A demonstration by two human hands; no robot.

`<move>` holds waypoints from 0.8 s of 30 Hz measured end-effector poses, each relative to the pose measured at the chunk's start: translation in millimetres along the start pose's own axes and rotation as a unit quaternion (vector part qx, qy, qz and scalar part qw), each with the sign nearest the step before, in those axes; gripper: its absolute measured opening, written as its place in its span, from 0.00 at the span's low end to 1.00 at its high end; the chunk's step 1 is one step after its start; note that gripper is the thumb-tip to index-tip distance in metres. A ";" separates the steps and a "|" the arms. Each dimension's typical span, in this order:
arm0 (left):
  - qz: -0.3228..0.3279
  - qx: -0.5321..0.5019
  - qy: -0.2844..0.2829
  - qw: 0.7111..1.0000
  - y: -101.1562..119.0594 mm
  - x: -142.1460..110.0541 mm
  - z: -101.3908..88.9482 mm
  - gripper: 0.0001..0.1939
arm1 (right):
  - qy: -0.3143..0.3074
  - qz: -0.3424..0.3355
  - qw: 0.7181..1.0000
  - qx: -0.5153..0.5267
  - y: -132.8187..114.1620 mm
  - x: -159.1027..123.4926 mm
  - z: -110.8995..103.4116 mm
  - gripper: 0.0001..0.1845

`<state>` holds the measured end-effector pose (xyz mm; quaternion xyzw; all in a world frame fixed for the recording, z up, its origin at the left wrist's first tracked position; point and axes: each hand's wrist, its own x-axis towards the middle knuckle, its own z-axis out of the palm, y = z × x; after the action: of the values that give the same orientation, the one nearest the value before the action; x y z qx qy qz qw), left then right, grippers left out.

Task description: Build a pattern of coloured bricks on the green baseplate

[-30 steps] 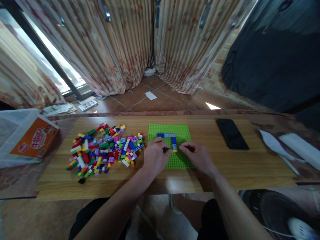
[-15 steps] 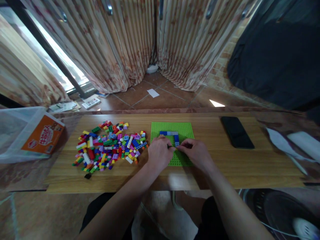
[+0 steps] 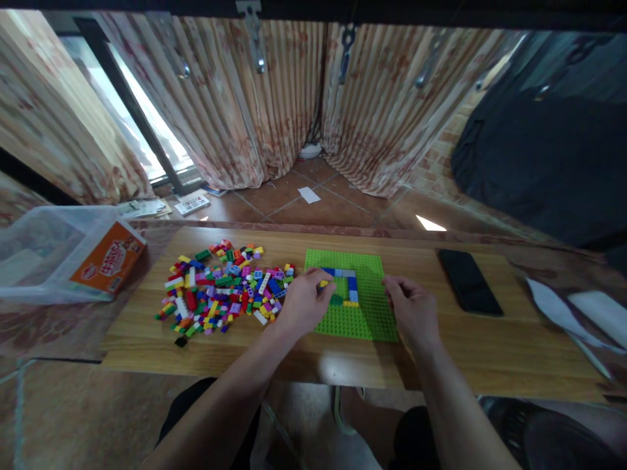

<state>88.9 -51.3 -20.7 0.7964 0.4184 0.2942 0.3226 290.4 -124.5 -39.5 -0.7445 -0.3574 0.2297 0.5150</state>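
A green baseplate [image 3: 372, 313] lies on the wooden table [image 3: 490, 346]. On it stands a low line of blue, grey and yellow bricks [image 3: 349, 282] bent into a corner. My left hand [image 3: 302, 304] rests at the plate's left edge, its fingers pinched on a small yellow brick [image 3: 323, 283]. A dark green brick [image 3: 336, 300] sits on the plate just by that hand. My right hand [image 3: 411, 310] hovers at the plate's right edge, fingers curled, and I cannot make out anything in them. A pile of loose coloured bricks [image 3: 220, 290] lies left of the plate.
A black phone [image 3: 469, 282] lies flat to the right of the plate. White papers [image 3: 573, 303] sit at the far right. A clear plastic bin [image 3: 44, 248] with an orange box [image 3: 108, 261] stands at the table's left end. Curtains [image 3: 274, 104] hang behind.
My two hands have parted from the middle of the plate: the right one moved to the right edge, the left one drew back left. The camera tilted up a little.
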 end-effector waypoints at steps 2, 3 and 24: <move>-0.004 -0.002 0.036 0.999 -3.3 4.5 -12.0 0.08 | 0.019 -0.013 1.000 -0.006 -3.5 -1.4 2.3 0.19; -0.006 0.001 0.053 0.999 -5.5 6.5 -18.4 0.08 | 0.022 -0.019 1.000 -0.008 -6.1 -2.7 4.1 0.19; -0.076 0.031 0.185 0.979 -37.0 5.7 -86.4 0.10 | -0.155 -0.234 0.954 -0.105 -37.6 -50.4 66.7 0.17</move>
<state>10.1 -7.0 5.8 0.7037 0.5395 0.3974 0.2362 199.8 -115.0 -30.1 -0.6452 -0.6192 0.1767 0.4113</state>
